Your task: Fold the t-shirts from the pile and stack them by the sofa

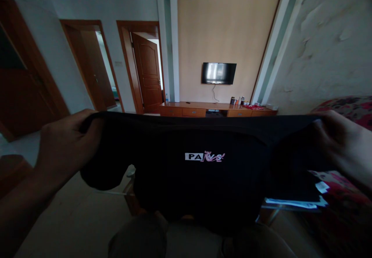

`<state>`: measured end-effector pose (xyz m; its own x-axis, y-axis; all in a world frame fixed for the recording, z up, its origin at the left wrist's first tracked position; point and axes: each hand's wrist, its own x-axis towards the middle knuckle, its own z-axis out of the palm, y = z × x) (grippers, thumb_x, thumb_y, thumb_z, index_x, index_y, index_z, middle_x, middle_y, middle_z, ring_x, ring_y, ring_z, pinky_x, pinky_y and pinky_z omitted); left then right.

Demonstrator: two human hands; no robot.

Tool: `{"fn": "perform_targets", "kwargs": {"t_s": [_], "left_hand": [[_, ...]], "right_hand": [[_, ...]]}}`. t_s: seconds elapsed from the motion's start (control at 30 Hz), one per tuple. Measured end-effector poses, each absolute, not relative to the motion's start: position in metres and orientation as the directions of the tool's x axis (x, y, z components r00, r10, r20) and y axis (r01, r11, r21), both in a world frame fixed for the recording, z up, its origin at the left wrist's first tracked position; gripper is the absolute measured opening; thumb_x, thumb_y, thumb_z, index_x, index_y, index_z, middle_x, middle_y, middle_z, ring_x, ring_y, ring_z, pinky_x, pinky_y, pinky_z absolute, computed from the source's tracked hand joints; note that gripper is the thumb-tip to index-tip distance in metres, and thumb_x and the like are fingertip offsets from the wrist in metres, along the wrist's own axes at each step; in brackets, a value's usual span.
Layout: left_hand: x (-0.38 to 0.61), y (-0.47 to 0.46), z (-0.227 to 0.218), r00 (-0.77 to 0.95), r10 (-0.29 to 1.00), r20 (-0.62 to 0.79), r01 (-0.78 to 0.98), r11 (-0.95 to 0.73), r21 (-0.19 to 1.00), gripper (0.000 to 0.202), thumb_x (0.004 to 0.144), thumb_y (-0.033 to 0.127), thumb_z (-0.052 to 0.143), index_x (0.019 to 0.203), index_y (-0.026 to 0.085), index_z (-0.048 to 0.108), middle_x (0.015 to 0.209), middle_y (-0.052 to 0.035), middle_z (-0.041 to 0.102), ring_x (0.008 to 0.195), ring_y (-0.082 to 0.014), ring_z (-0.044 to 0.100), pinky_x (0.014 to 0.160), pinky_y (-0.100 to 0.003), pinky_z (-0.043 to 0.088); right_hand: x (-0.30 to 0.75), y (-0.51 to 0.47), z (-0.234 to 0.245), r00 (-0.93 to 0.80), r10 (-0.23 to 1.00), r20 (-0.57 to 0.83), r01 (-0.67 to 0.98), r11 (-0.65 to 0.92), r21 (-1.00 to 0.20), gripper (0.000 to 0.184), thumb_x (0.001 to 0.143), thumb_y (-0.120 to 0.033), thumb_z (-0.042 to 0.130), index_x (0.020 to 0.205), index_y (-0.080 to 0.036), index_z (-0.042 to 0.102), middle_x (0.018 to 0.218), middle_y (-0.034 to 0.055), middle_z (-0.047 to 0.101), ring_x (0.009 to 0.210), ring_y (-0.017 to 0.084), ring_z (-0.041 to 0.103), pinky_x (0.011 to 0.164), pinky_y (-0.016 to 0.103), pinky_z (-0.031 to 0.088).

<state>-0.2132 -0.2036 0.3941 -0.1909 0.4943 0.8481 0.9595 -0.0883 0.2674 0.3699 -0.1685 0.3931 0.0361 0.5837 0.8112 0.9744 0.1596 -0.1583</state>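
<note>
A black T-shirt (pixel 200 184) hangs stretched out in front of me, its front side facing me. On its chest is a small print reading "PAWS" with a pink figure over the letters. My left hand (pixel 69 138) grips the shirt at its left shoulder, fingers closed over the cloth. At the opposite shoulder, my right hand (pixel 345 145) holds the fabric in the same way, its fingertips partly hidden in shadow. The top edge runs nearly straight between both hands. The hem drops down near my knees (pixel 139 236).
Behind the shirt at lower right, a glass table carries papers (pixel 296 203). A floral-covered sofa (pixel 348 109) lies to the right. Farther off, a low wooden cabinet (pixel 194 111) with bottles stands below a wall-mounted television (pixel 219 73). Doorways line the left, one with a wooden door (pixel 147 74) ajar.
</note>
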Motion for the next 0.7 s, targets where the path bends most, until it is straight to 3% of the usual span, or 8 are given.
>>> {"fn": "perform_targets", "kwargs": {"t_s": [0.17, 0.4, 0.53, 0.7], "left_hand": [[-0.223, -0.191, 0.382, -0.204, 0.557, 0.805, 0.959, -0.05, 0.277, 0.036, 0.094, 0.054, 0.043, 0.099, 0.032, 0.071, 0.079, 0.0034, 0.067, 0.067, -0.0209, 0.062, 0.059, -0.029, 0.039], [-0.231, -0.126, 0.349, -0.169, 0.709, 0.685, 0.96, -0.04, 0.278, 0.035, 0.094, 0.053, 0.048, 0.095, 0.027, 0.071, 0.08, 0.0028, 0.07, 0.068, -0.019, 0.064, 0.06, -0.027, 0.039], [-0.224, -0.068, 0.318, -0.129, 0.803, 0.582, 0.952, -0.064, 0.3, 0.039, 0.096, 0.054, 0.047, 0.095, 0.025, 0.072, 0.086, -0.0008, 0.074, 0.077, -0.0209, 0.067, 0.065, -0.028, 0.041], [-0.211, 0.025, 0.26, -0.112, 0.833, 0.541, 0.94, -0.087, 0.329, 0.045, 0.094, 0.055, 0.044, 0.101, 0.023, 0.076, 0.098, -0.0059, 0.077, 0.089, -0.0264, 0.069, 0.075, -0.032, 0.047]], "right_hand": [[0.37, -0.163, 0.376, 0.048, 0.649, 0.76, 0.963, 0.172, -0.207, 0.04, 0.096, -0.064, 0.039, 0.098, -0.031, 0.059, 0.074, 0.0063, 0.063, 0.056, 0.02, 0.056, 0.055, 0.032, 0.039], [0.361, -0.113, 0.341, 0.016, 0.727, 0.686, 0.964, 0.17, -0.203, 0.03, 0.095, -0.047, 0.043, 0.111, -0.028, 0.061, 0.086, 0.0062, 0.069, 0.068, 0.024, 0.065, 0.062, 0.031, 0.043], [0.359, -0.058, 0.309, 0.021, 0.79, 0.612, 0.959, 0.157, -0.236, 0.03, 0.097, -0.042, 0.042, 0.112, -0.024, 0.061, 0.085, 0.006, 0.069, 0.071, 0.024, 0.066, 0.064, 0.03, 0.042], [0.358, 0.026, 0.254, 0.033, 0.825, 0.564, 0.956, 0.138, -0.258, 0.034, 0.099, -0.042, 0.04, 0.108, -0.019, 0.064, 0.08, 0.0068, 0.068, 0.072, 0.024, 0.066, 0.066, 0.03, 0.04]]}}
